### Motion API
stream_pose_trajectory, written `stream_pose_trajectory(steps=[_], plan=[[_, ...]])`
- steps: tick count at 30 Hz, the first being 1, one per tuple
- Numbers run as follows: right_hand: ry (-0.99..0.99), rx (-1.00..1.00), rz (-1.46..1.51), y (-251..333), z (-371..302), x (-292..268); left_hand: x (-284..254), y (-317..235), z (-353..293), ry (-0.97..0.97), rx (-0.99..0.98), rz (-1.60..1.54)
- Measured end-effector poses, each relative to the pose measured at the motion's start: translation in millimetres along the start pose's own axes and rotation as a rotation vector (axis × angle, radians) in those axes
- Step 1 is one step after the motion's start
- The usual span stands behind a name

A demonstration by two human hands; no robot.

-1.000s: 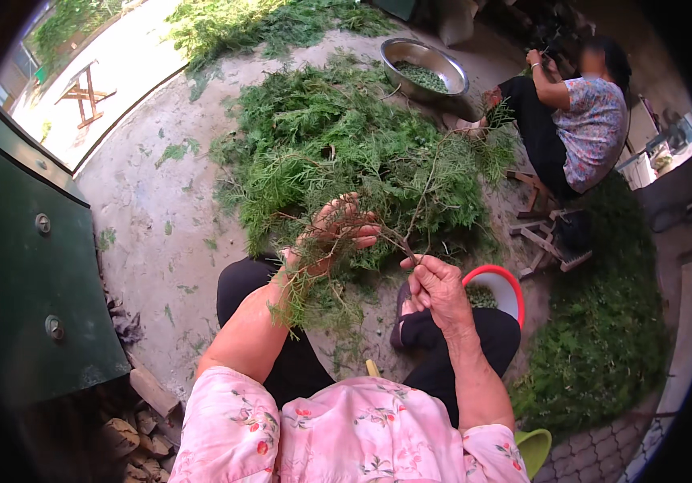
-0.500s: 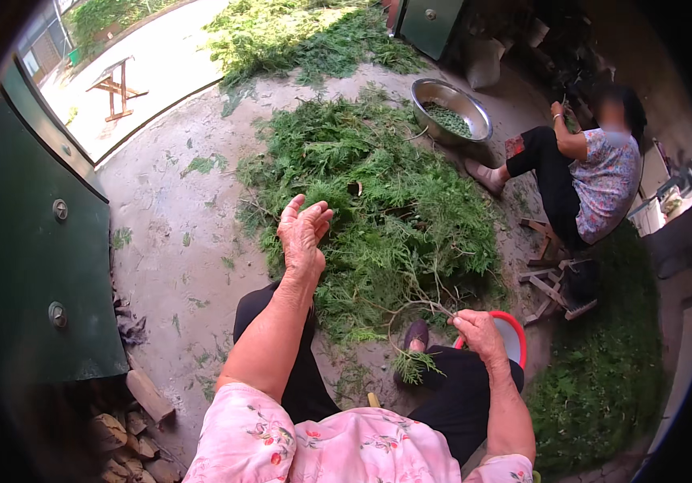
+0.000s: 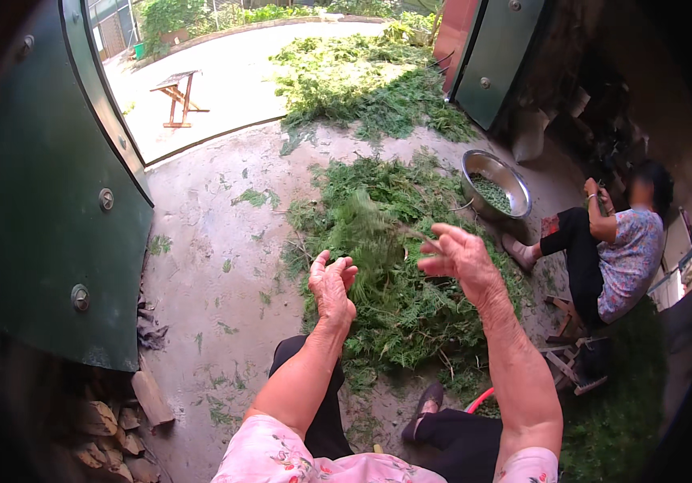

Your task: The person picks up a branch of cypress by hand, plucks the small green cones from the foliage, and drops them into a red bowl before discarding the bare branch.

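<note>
Now, nearest in my feed, only an arc of the red-rimmed basin (image 3: 481,400) shows, behind the forearm of the right hand (image 3: 463,262). Half a second ago I had that hand low by the basin, pinching a branch (image 3: 366,229); now it is raised, fingers spread. The branch is a blur just ahead and to its left; I cannot tell whether its stem still touches the fingers. My left hand (image 3: 331,287), straighter-fingered before, now curls loosely around nothing, a little lower. Beyond both hands lies the green pile (image 3: 418,322). Past the right hand, a metal bowl (image 3: 509,173) and a seated co-worker (image 3: 634,249) sit lower in my tilted view, which takes in more of the sunlit cuttings (image 3: 346,72) farthest ahead.
</note>
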State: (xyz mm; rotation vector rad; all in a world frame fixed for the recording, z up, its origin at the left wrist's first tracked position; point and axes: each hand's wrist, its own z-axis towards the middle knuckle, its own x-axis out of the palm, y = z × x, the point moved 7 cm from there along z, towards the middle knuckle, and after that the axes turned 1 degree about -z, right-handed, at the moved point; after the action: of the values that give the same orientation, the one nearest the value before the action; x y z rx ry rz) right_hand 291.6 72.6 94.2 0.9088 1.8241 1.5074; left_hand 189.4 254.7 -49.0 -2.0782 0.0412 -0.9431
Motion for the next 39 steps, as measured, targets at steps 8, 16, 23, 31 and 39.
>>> stream_pose_trajectory(steps=[8,16,23,31,39], plan=[[-0.137,-0.468,-0.208,72.7,-6.6,45.8,3.0,-1.9,-4.0,0.018,-0.020,0.006],[-0.295,0.115,-0.294,-166.8,-84.3,-40.5,7.9,13.8,-3.2,0.036,-0.117,0.021],[-0.016,0.499,-0.577,-299.9,-147.4,-79.9,33.5,34.3,11.8,0.141,-0.210,0.057],[-0.264,0.686,-0.330,-367.7,-168.3,-122.4,71.8,61.5,0.4,0.198,-0.340,0.084],[-0.366,0.452,-0.493,-397.0,-104.4,-131.8,79.3,61.1,-7.1,0.256,-0.329,0.075]])
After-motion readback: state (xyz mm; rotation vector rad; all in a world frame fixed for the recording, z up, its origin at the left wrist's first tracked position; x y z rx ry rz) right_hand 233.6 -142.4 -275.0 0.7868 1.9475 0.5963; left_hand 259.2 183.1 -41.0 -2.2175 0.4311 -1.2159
